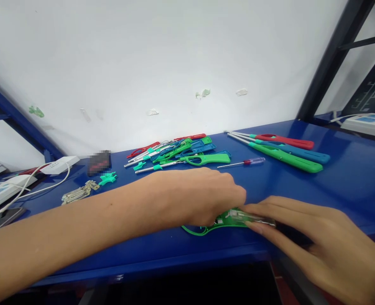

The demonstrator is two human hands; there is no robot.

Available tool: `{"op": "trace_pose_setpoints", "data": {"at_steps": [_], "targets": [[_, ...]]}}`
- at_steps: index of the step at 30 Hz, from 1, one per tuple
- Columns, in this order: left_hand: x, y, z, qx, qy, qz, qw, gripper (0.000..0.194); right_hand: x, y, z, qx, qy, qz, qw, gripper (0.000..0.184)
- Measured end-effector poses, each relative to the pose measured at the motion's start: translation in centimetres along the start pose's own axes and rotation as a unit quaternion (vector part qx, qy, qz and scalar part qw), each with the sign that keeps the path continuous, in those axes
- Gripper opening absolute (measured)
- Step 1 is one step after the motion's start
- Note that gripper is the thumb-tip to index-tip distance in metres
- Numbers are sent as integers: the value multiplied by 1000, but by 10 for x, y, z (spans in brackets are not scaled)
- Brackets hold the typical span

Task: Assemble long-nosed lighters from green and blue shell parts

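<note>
My left hand (203,192) is closed over a green lighter shell half (200,231) near the table's front edge. Its fingertips are hidden behind the back of the hand, so what they grip does not show. Thumb and fingers of my right hand (311,237) pinch a clear plastic fuel tank (260,220), which sits at the shell's right end. White and metal bits show inside the shell between the two hands.
Lighter parts in green, blue and red (175,154) lie piled on the blue table (343,190). A screwdriver (252,161) and three long lighters (285,156) lie to the right. Green pieces (107,178), metal rods (78,194) and white cables (56,180) are at left.
</note>
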State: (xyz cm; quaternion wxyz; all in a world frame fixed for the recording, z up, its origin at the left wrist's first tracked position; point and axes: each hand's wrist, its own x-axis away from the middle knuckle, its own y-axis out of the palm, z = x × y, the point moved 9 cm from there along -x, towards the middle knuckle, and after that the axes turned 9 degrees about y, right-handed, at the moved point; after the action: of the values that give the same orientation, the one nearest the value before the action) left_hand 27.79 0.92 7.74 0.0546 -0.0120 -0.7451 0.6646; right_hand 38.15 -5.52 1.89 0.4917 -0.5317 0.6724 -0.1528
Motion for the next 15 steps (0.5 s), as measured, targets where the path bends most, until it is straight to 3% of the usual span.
{"op": "trace_pose_setpoints", "data": {"at_steps": [5, 8, 11, 15], "targets": [[0, 4, -3, 40, -6, -70, 997, 55, 0, -2, -2, 8, -5, 15, 1000, 35], [5, 5, -12, 88, -41, -121, 988, 42, 2, -1, 0, 11, 0, 15, 1000, 36], [9, 0, -20, 145, -60, -109, 982, 27, 3, 2, 3, 24, 2, 6, 1000, 35], [6, 1, -20, 155, -50, -110, 980, 25, 3, 5, 4, 35, -3, 0, 999, 36]]}}
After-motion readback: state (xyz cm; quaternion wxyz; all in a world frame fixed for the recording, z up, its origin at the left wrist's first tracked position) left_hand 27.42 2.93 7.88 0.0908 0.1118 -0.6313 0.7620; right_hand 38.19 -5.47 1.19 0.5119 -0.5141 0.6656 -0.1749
